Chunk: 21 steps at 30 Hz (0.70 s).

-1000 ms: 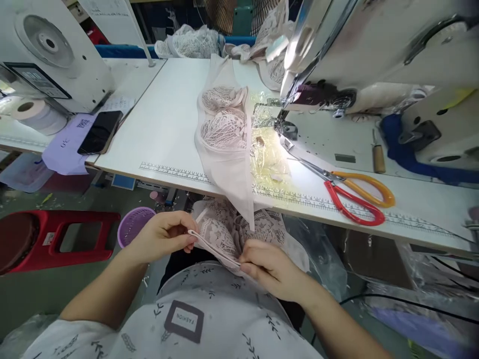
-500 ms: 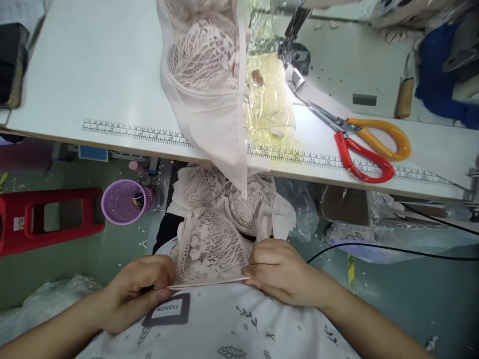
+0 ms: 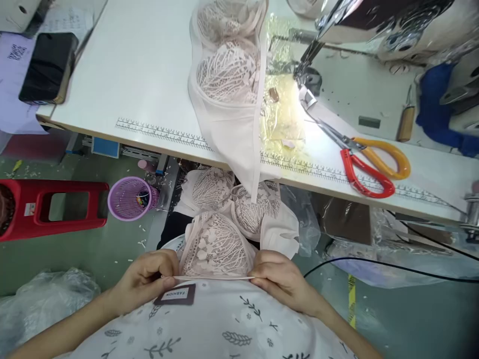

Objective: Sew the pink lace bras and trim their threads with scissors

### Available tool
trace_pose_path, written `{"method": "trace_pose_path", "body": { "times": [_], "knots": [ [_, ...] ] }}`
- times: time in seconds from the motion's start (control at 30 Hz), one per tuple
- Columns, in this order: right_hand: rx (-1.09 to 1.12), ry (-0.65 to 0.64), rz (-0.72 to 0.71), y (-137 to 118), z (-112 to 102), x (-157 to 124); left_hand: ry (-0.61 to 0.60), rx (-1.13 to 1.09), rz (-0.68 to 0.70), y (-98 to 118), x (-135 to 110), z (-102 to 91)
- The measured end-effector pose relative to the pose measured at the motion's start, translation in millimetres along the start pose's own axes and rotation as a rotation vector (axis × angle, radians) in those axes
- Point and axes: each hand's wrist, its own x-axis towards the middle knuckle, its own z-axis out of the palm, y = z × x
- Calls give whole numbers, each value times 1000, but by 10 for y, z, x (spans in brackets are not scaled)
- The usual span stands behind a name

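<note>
One white worktable (image 3: 142, 75) over green floor (image 3: 75, 254), lace garment (image 3: 215, 249) below.

We see a white table (image 3: 142, 75) with a ruler scale (image 3: 160, 132) printed along its near edge. At the right lie scissors (image 3: 368, 162) (one handle red, one orange), blades pointing to the sewing machine (image 3: 392, 20), with yellowish clear film (image 3: 284, 114) beside them. Farther right are a wooden-handled tool (image 3: 405, 122) and blue cloth (image 3: 437, 107). A dark phone (image 3: 47, 67) rests at the left. Below stand a purple basket (image 3: 130, 198) and a red stool (image 3: 56, 207), near each other
</note>
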Motion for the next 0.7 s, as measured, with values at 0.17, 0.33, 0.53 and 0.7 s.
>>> {"method": "trace_pose_path", "body": {
  "times": [0.17, 0.33, 0.53, 0.7],
  "knots": [
    [-47, 41, -14, 15, 16, 81, 27, 70, 72, 96, 111, 0],
    [-294, 18, -105, 5, -71, 405, -87, 503, 330, 331, 456, -135],
    [-487, 156, -173, 25, -90, 474, -2, 852, 576, 456, 778, -230],
    [-539, 268, -213, 46, -1, 424, -33, 729, 563, 433, 803, -221]
  ]
}}
